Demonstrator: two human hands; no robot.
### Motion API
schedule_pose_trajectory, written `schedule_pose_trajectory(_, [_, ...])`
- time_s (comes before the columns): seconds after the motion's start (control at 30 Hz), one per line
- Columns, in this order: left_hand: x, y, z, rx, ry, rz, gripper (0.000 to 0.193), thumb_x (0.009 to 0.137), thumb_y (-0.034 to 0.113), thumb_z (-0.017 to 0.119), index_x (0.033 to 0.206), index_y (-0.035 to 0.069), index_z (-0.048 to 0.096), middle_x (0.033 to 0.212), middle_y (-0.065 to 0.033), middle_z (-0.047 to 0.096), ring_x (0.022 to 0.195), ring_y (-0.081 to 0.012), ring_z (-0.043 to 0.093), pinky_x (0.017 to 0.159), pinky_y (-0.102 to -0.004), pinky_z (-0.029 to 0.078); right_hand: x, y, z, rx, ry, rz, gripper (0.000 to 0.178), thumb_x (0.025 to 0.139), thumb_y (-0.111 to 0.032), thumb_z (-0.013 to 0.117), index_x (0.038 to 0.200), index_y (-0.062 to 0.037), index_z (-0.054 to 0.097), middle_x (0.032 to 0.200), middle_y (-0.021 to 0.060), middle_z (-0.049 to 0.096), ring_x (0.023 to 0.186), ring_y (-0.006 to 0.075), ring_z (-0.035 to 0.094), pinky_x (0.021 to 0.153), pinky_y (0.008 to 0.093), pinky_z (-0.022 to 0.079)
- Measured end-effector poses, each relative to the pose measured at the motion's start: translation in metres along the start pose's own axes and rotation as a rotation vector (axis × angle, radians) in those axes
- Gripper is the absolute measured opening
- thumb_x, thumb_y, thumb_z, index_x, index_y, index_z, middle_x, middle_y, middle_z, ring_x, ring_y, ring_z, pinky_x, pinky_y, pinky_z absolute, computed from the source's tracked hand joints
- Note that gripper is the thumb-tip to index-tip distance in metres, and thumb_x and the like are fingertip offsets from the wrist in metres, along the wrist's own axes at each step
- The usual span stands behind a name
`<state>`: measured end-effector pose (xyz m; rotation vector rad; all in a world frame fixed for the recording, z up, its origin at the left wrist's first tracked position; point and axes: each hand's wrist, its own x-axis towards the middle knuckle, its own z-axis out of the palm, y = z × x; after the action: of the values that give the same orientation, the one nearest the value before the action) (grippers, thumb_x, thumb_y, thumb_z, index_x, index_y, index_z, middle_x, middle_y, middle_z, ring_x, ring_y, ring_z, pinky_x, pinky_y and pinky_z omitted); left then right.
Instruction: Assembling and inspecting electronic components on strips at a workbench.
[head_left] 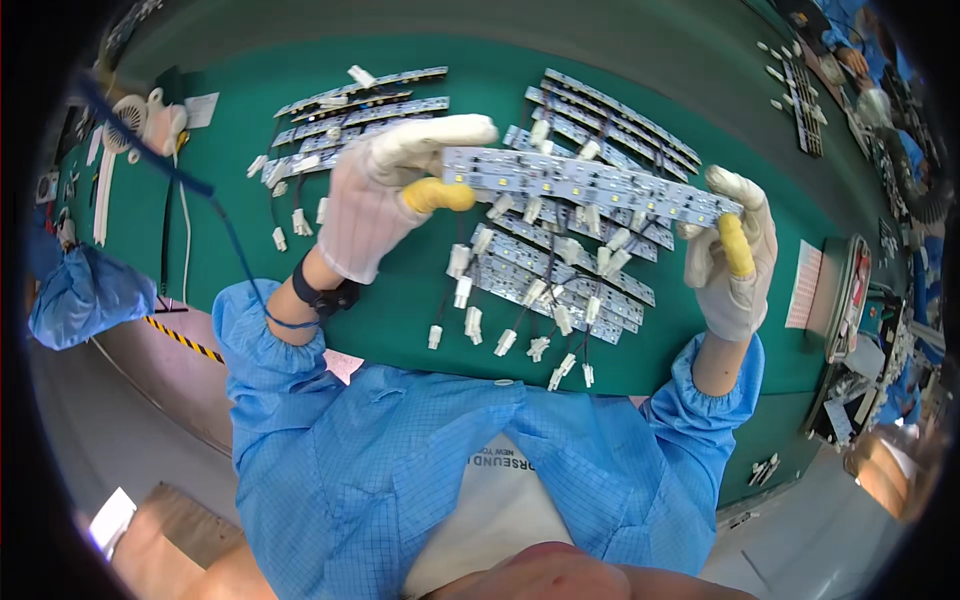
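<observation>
Between my two hands I hold up a group of LED circuit strips (590, 183), silvery-white with rows of small yellowish LEDs. My left hand (385, 190), in a white glove with a yellow thumb cot, pinches the left end. The right end is gripped by my right hand (735, 250), gloved the same way. Whether it is one strip or several pressed together I cannot tell. Beneath it lie more LED strips (560, 275) with dark wires and white plug connectors (473, 325) trailing toward me. Part of these strips is hidden behind the held piece.
Another batch of strips (365, 115) lies at the back left of the green mat (400, 320), and more strips (620, 115) at the back right. A white fan (130, 115) stands far left. A blue cord (235, 240) runs to my left wrist. A tray (850, 300) sits at right.
</observation>
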<state>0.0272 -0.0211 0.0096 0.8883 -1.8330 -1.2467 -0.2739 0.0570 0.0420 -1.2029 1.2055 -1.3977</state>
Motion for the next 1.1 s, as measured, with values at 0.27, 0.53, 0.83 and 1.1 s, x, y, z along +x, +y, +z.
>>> schedule_pose_trajectory(0.27, [0.004,0.002,0.004,-0.065,0.096,-0.02,0.071,0.078,0.05,0.065,0.121,-0.005,0.053,0.105,-0.0128,0.065,0.08,-0.0163,0.065,0.073,-0.0242,0.051,-0.003,-0.001,-0.011,0.086,-0.102,0.064,0.053,0.086,-0.029,0.063,0.119,0.0082,0.046,0.094,0.0132,0.06,0.07,0.0121,0.058,0.052,0.0152,0.04])
schedule_pose_trajectory(0.53, [0.011,-0.008,0.005,0.054,0.124,-0.033,0.068,0.086,0.056,0.052,0.122,-0.002,0.053,0.113,-0.013,0.063,0.079,-0.0114,0.065,0.067,-0.0193,0.048,-0.003,-0.002,-0.006,0.062,-0.148,-0.092,0.053,0.09,-0.031,0.056,0.122,0.0097,0.043,0.089,0.0168,0.061,0.074,0.0131,0.059,0.06,0.0167,0.043])
schedule_pose_trajectory(0.83, [0.008,-0.019,0.006,-0.049,0.145,0.04,0.07,0.082,0.054,0.057,0.121,-0.003,0.053,0.113,-0.016,0.063,0.078,-0.0129,0.066,0.073,-0.0219,0.051,-0.002,-0.003,-0.009,0.022,-0.153,-0.081,0.056,0.088,-0.037,0.058,0.119,0.0087,0.045,0.088,0.0157,0.063,0.046,0.0053,0.049,0.04,0.0143,0.033])
schedule_pose_trajectory(1.1, [0.0,-0.001,0.011,-0.286,0.125,0.01,0.071,0.075,0.044,0.07,0.12,-0.008,0.052,0.118,-0.0176,0.059,0.078,-0.0164,0.065,0.07,-0.0243,0.054,0.001,0.006,-0.017,-0.066,-0.096,0.022,0.065,0.085,-0.045,0.061,0.121,0.0064,0.045,0.109,0.0115,0.057,0.081,0.0127,0.056,0.066,0.0186,0.044])
